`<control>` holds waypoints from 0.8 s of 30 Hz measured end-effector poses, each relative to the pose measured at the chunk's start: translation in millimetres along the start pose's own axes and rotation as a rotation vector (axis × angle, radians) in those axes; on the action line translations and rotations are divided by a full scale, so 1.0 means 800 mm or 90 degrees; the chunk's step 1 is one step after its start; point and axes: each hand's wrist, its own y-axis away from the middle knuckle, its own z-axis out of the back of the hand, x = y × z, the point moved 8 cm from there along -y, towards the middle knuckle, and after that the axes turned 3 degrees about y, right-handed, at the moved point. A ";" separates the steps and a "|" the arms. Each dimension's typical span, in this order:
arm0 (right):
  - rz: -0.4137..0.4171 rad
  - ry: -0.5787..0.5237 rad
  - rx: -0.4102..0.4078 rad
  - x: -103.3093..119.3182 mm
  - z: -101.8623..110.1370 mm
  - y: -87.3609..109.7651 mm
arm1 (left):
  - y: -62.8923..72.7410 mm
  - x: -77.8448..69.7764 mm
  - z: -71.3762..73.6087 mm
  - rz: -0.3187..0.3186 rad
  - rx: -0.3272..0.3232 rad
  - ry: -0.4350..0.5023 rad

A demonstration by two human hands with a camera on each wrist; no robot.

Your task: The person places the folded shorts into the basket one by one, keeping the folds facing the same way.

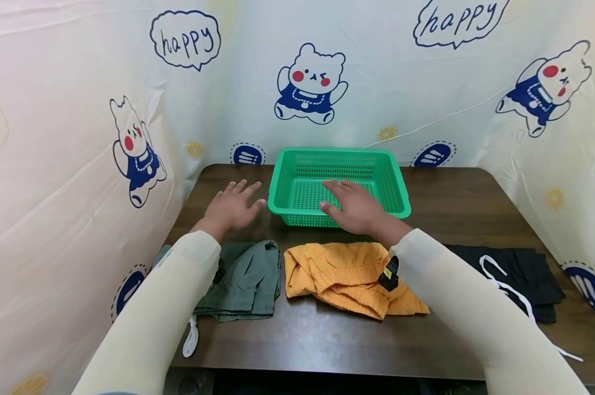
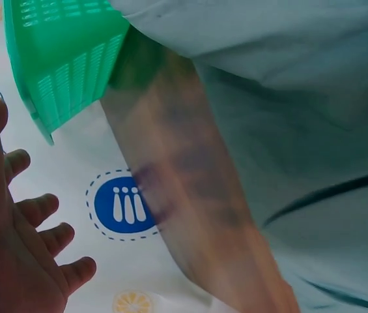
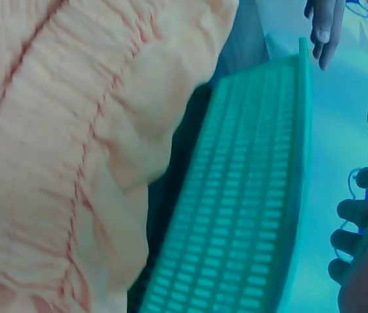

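Note:
My left hand (image 1: pixel 232 208) is held out with spread fingers, left of a green plastic basket (image 1: pixel 276 192) and beyond folded dark green shorts (image 1: pixel 253 280). It holds nothing. Fingers extended, my right hand (image 1: pixel 353 208) overlaps the basket's near rim in the head view and holds nothing either. Below it lies a folded orange garment with a gathered elastic waistband (image 1: pixel 336 269). In the left wrist view the green cloth (image 2: pixel 314 130) fills the right side. The right wrist view shows the orange waistband (image 3: pixel 60 163) close up beside the basket's perforated wall (image 3: pixel 236 189).
Folded black clothing (image 1: pixel 519 274) with a white drawstring (image 1: pixel 519 296) lies at the right of the dark wooden table (image 1: pixel 327 345). Another white cord (image 1: pixel 191 337) hangs from the green shorts near the front edge. A printed white curtain (image 1: pixel 376 71) surrounds the back and sides.

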 end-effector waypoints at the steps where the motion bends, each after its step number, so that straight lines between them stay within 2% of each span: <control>1: 0.005 0.001 -0.003 0.004 -0.001 0.000 | 0.001 0.003 -0.001 0.003 0.002 0.002; 11: 0.043 -0.028 -0.003 0.032 -0.015 0.003 | 0.012 0.029 -0.008 0.031 0.013 0.004; 16: 0.055 -0.060 -0.003 0.043 -0.021 0.006 | 0.021 0.046 -0.007 0.048 0.004 0.018; 24: 0.096 -0.113 0.004 0.065 -0.032 0.016 | 0.041 0.079 -0.011 0.067 0.019 0.032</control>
